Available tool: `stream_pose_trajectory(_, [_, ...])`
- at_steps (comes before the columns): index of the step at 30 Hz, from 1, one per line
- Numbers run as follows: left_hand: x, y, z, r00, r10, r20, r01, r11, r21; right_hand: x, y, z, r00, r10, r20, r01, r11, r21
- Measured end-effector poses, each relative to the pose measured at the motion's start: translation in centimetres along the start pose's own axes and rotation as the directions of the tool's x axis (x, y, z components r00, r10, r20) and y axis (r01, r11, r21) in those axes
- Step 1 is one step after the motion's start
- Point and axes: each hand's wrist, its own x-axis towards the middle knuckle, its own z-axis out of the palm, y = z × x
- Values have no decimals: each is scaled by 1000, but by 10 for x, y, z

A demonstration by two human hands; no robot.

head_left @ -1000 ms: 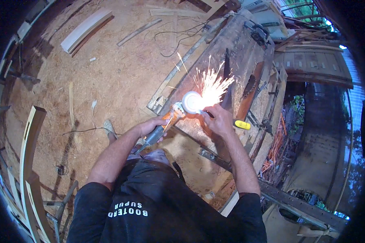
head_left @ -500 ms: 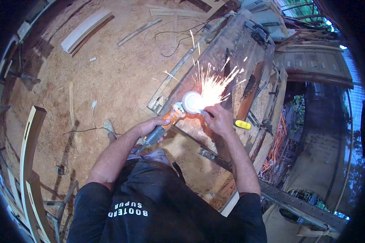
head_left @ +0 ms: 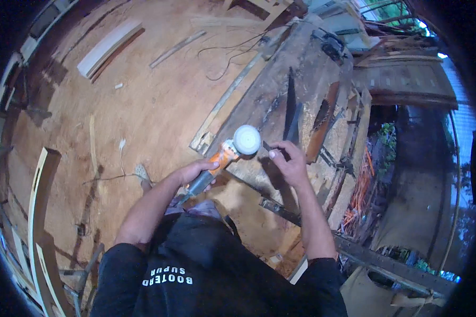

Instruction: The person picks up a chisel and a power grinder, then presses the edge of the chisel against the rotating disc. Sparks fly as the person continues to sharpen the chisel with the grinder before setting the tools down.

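My left hand (head_left: 195, 173) is wrapped round the body of an orange and grey angle grinder (head_left: 217, 161). Its round, pale disc (head_left: 247, 140) faces up over the corner of the workbench. Just right of the disc, my right hand (head_left: 290, 162) grips a chisel (head_left: 268, 146) between thumb and fingers. The dark blade end points at the disc, with a small gap visible between them. The chisel's handle is hidden now. No sparks show.
The wooden workbench (head_left: 280, 79) carries a toothed circular saw blade (head_left: 321, 113) standing through a slot and a dark pointed strip (head_left: 291, 103). Curved timber pieces (head_left: 39, 195) stand at left; more boards (head_left: 111, 50) lie on the sawdust-covered floor. A cord (head_left: 232, 50) lies beyond the bench.
The sparks at the disc have stopped and the chisel has come away from it. My right hand has turned, and the yellow handle has gone out of sight.
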Motion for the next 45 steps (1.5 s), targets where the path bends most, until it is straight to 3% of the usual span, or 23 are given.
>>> stream_pose_trajectory(1, [0,0,1,1000,15,-12,-15,1000,13,-7,-7,-2,987,152,42,-158,967,199])
stream_pose_trajectory(2, [-1,0,1,999,31,-25,-31,999,28,-14,-2,-5,949,266,167,-313,851,421])
stream_pose_trajectory(4, [-2,1,-1,1000,-11,-9,11,1000,0,-28,-12,5,928,300,219,-352,520,779])
stream_pose_trajectory(7, [-1,1,0,1000,-17,-5,17,1000,-3,-40,-38,13,953,204,223,-284,353,891])
stream_pose_trajectory(11, [-1,1,2,999,-34,-38,35,999,16,-43,-64,17,953,220,208,-280,380,881])
stream_pose_trajectory(18, [10,-9,-10,991,-130,-38,131,991,16,-49,-56,19,926,42,376,-377,177,909])
stream_pose_trajectory(19, [7,-6,-8,993,-111,-46,112,993,22,-53,-73,23,933,204,298,-329,141,934])
stream_pose_trajectory(22, [1,-3,0,996,-58,-65,60,998,34,-56,-62,27,938,93,333,-345,184,920])
stream_pose_trajectory(28, [-3,1,5,997,-42,-70,46,997,54,-61,-79,33,935,235,266,-321,240,916])
stream_pose_trajectory(34, [4,-4,-2,994,-74,-77,78,996,49,-64,-66,33,946,140,293,-320,255,913])
stream_pose_trajectory(37, [4,-5,-2,997,-45,-69,49,997,60,-65,-73,33,926,261,273,-331,211,920])
stream_pose_trajectory(40, [1,-2,0,997,-14,-70,20,997,79,-62,-71,29,910,329,252,-352,295,888])
stream_pose_trajectory(43, [-3,1,3,997,10,-82,-2,995,99,-53,-39,24,928,362,90,-340,721,604])
stream_pose_trajectory(45, [-2,0,1,998,4,-59,1,997,79,-46,-3,26,960,276,-55,-237,898,371])
